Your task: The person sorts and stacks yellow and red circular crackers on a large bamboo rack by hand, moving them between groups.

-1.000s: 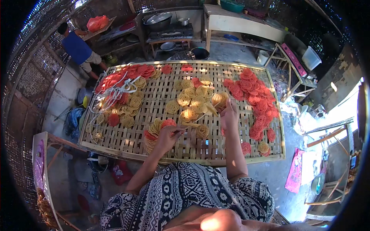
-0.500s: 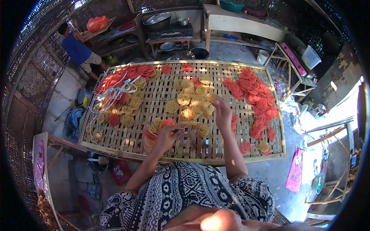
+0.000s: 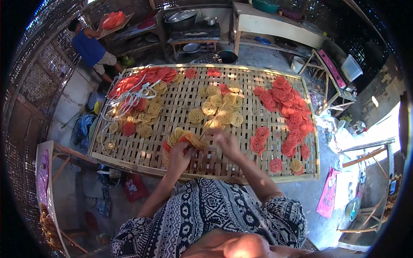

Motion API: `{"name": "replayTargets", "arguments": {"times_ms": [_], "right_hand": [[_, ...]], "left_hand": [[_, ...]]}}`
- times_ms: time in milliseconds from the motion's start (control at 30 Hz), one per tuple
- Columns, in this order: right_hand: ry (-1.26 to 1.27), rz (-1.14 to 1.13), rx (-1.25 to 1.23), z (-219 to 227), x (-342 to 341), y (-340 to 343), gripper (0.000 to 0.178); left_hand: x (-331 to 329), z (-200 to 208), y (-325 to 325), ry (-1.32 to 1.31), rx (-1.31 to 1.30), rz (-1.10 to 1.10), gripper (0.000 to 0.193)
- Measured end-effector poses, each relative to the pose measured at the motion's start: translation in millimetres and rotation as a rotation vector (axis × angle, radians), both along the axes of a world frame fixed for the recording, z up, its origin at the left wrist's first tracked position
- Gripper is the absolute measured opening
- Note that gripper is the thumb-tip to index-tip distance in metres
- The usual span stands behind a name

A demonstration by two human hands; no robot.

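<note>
A bundle of lacy discs point(image 3: 186, 137), mostly yellow with some red among them, stood on edge in a packed row near the front edge of a woven lattice tray point(image 3: 176, 105), left of its middle. The left hand point(image 3: 180, 158) was closed around the near side of the bundle, its fingers curled against the discs. The right hand point(image 3: 228, 144) lay just to the right, blurred, its fingers bent inward near the bundle's end; whether it pinched anything could not be told. A thin strand point(image 3: 221, 108) slanted up and away over the yellow discs point(image 3: 209, 107), which were clustered beyond the hands.

To the right, a small group of red discs point(image 3: 259, 139) lay apart from a long, overlapping heap of red discs point(image 3: 292, 116). At the tray's far left, white strips point(image 3: 133, 94) trailed across further red and yellow discs.

Beyond the tray, a black bucket point(image 3: 227, 56) stood on the floor. At upper left, a person in a blue sleeveless top point(image 3: 89, 48) faced a shelf bearing a red bag point(image 3: 114, 20).
</note>
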State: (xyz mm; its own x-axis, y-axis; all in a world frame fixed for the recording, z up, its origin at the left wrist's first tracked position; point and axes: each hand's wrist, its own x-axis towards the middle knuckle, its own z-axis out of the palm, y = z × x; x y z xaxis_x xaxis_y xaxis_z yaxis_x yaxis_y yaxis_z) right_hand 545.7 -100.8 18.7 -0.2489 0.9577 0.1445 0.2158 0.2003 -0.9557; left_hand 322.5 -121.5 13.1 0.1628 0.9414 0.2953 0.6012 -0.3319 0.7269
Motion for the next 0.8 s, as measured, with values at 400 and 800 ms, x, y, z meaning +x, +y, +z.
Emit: {"name": "replayTargets", "arguments": {"times_ms": [400,800], "right_hand": [[-0.364,-0.604,0.325,-15,62,68,0.016],[0.188,-0.414,0.002,3,66,50,0.021]], "left_hand": [[-5,-5,6,0.024,0.041,-0.051,0.015],[4,5,8,0.013,0.075,-0.087,0.014]]}}
